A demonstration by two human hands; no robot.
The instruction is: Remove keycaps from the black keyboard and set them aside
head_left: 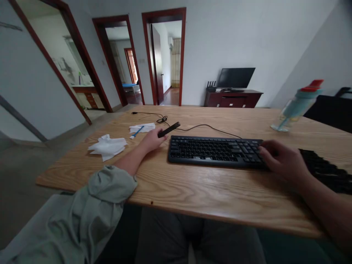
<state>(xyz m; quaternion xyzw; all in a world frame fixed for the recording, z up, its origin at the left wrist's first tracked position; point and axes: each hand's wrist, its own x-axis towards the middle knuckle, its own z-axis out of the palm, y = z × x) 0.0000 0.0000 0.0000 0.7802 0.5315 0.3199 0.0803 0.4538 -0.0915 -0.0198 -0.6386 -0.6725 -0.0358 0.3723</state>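
My left hand [154, 140] is closed around a short black bar-shaped object [171, 129], its far end pointing up and right. It is just left of a black keyboard [206, 150] lying flat on the wooden table. Two pale patches show in the keyboard's bottom row. At the keyboard's right end, my right hand [283, 159] is curled over the number keys, thumb and fingers drawn together. Whatever may be between those fingers is hidden. A heap of small black pieces [327, 170], blurred, lies beyond my right wrist.
Crumpled white tissue [108, 147] lies at the left. Behind it, a blue-handled brush [139, 131] rests on a folded tissue [148, 127]. The keyboard's cable [203, 125] runs along the back. A clear bottle with a red lid [297, 104] stands at the right. The table's front edge [220, 220] is near me.
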